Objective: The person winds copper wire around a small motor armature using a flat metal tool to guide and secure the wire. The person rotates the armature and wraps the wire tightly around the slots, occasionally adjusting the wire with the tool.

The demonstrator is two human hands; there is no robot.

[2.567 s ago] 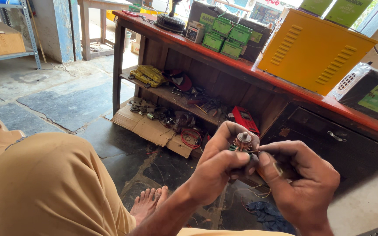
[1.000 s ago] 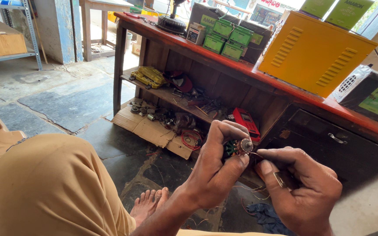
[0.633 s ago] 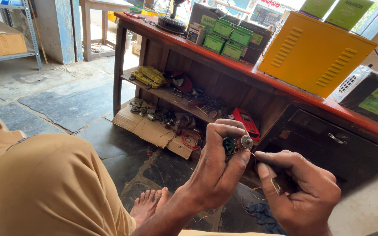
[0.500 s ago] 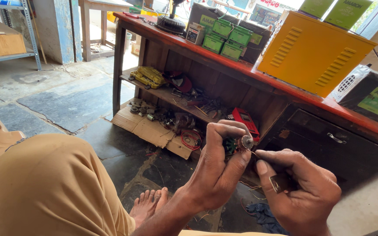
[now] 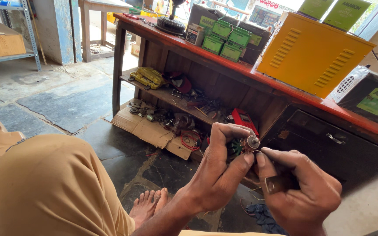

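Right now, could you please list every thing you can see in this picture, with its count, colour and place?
small motor part: one, metal tip with green body, held between both hands
yellow metal box: one, yellow, on the red bench top at right
green boxes: several, green, on the bench top at middle
red bench: one, red top on brown wood, across the back
cardboard sheet: one, brown, on the floor under the bench
cardboard box: one, brown, on the metal shelf at far left
bare foot: one, on the dark floor
left hand: one, fingers around the part
right hand: one, thumb touching the part
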